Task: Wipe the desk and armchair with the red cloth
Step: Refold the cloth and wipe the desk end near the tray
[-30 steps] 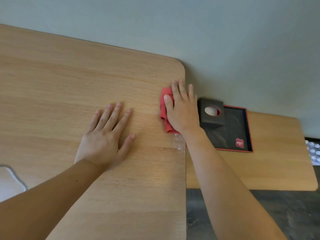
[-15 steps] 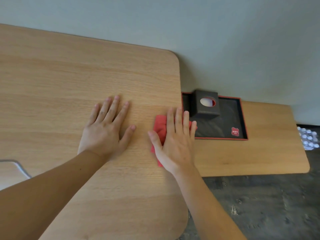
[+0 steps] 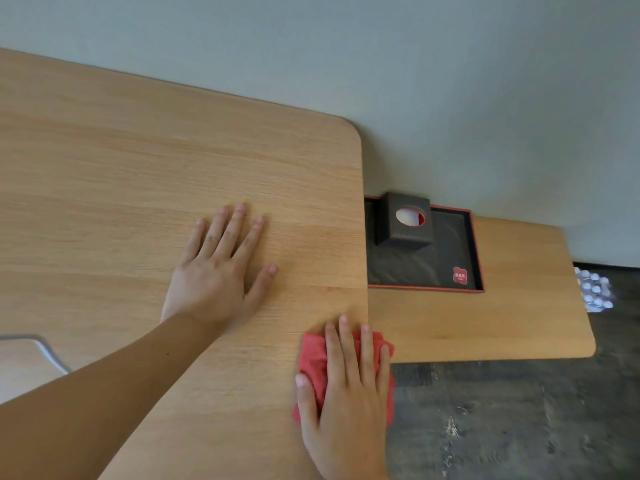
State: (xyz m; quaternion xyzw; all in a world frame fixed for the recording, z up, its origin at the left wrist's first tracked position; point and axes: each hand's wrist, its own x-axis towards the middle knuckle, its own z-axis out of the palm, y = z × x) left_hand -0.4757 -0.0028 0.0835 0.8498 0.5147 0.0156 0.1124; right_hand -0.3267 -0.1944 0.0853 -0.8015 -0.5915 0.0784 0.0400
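Observation:
The light wooden desk point(image 3: 138, 188) fills the left and middle of the view, with its right edge running down the centre. The red cloth point(image 3: 313, 362) lies at that right edge, near the front, partly hanging past it. My right hand point(image 3: 346, 393) presses flat on the cloth, fingers pointing away from me. Further left, my left hand point(image 3: 218, 271) rests flat on the bare desk top with fingers spread and nothing under it. The armchair is not in view.
A lower wooden shelf point(image 3: 526, 306) sits to the right against the grey wall. On it is a black tray with a red rim point(image 3: 446, 268) holding a black tissue box point(image 3: 405, 220). Dark floor lies below. A white object point(image 3: 20, 362) shows at the left edge.
My right hand has dragged the red cloth toward me along the desk's right edge, from beside the tissue box to the front part. My left hand has stayed in place.

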